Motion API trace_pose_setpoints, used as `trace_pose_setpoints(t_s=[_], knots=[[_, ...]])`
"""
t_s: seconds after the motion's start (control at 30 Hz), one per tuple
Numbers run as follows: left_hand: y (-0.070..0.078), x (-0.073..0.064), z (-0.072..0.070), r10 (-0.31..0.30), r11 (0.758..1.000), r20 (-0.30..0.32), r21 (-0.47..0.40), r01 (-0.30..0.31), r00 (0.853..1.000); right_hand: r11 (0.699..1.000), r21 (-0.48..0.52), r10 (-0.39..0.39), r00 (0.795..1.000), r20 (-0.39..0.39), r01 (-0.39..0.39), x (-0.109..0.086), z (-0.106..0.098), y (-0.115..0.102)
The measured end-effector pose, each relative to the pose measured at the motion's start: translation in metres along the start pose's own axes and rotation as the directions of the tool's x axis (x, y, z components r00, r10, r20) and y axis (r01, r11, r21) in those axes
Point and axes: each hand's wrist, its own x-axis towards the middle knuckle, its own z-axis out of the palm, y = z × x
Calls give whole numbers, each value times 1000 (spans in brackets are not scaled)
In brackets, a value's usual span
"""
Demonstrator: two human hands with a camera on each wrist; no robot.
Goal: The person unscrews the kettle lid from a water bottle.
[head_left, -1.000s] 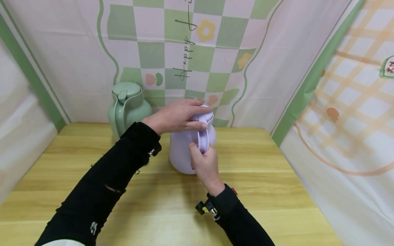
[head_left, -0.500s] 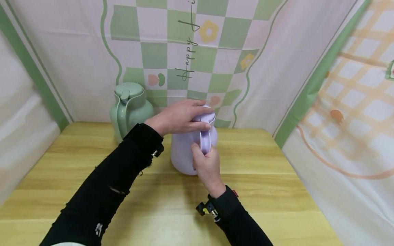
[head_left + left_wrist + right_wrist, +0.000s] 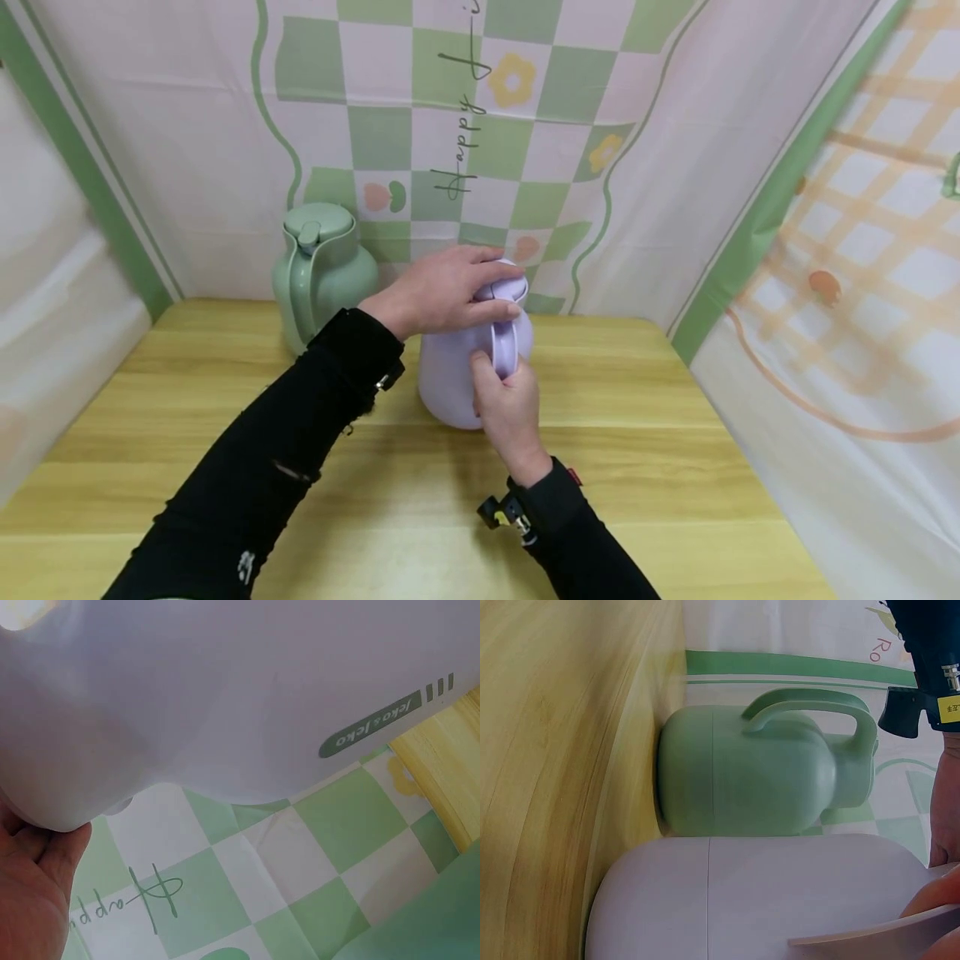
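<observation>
A lavender thermos jug (image 3: 446,379) stands upright on the wooden table, its handle (image 3: 505,346) facing me. My right hand (image 3: 508,408) grips that handle, thumb lying along its left side. Across the top, my left hand (image 3: 450,292) holds the jug's lid (image 3: 512,289), with the thumb on the near side and the fingers over the far side. In the left wrist view, curled fingers (image 3: 60,859) meet the jug's top rim, and a green label (image 3: 375,724) shows on its body. The right palm and most of its fingers are hidden.
A green thermos jug (image 3: 330,275) of the same shape stands at the back left, close beside my left forearm. The wooden table (image 3: 615,433) ends at a checkered cloth backdrop (image 3: 375,142), with patterned cloth on both sides.
The head view has shifted slightly, so things appear a little further right. Both hands keep the same hold on the lavender jug, which stays in place.
</observation>
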Motion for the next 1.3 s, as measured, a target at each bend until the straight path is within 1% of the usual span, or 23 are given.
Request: trace_pose_setpoints(t_s=[0.1,0.37,0.6,0.8,1.13,1.3], knots=[[1,0,1,-11,1000,-9,1,11,1000,1000,-5,8,1000,-16,-8,0,1,0],[6,0,2,-29,999,-24,19,29,999,1000,-29,-7,998,-54,6,0,1,1],[10,1,3,-60,998,-29,19,60,998,999,-21,-27,998,-53,26,1,-1,2],[12,0,4,-82,996,-35,19,83,996,999,-24,-23,998,-50,22,1,0,2],[13,-3,6,-92,996,-53,-4,92,994,1000,-28,-7,999,-47,5,0,-1,2],[11,-3,5,-73,997,-47,-21,72,996,999,-32,-14,999,-34,13,0,-1,2]])
